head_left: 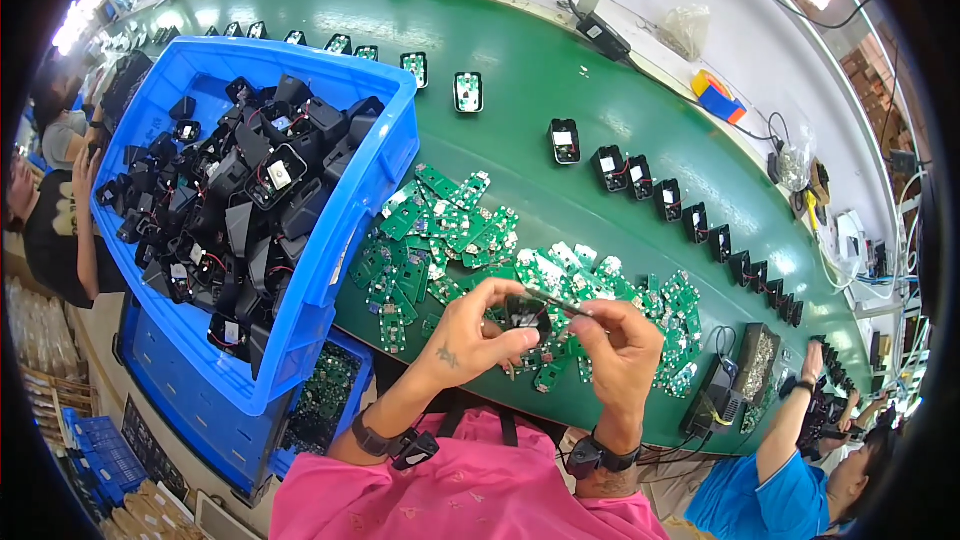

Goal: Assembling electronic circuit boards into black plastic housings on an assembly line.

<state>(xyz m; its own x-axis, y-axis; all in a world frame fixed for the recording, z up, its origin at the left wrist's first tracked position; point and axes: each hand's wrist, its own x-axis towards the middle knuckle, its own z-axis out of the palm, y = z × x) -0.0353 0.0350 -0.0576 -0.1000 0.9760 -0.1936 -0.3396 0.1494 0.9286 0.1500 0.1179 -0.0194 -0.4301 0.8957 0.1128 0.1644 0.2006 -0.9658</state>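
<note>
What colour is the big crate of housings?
Blue crate, clearest in the head view.

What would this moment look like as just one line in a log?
left hand: holds small black housing | right hand: pinches thin tool at housing | below: green circuit boards | left: blue bin

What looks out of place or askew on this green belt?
Nothing looks damaged. The green boards lie in a loose, overlapping heap by the blue bin, while the black housings sit in a spaced row along the belt. Both hands hold one housing.
</note>
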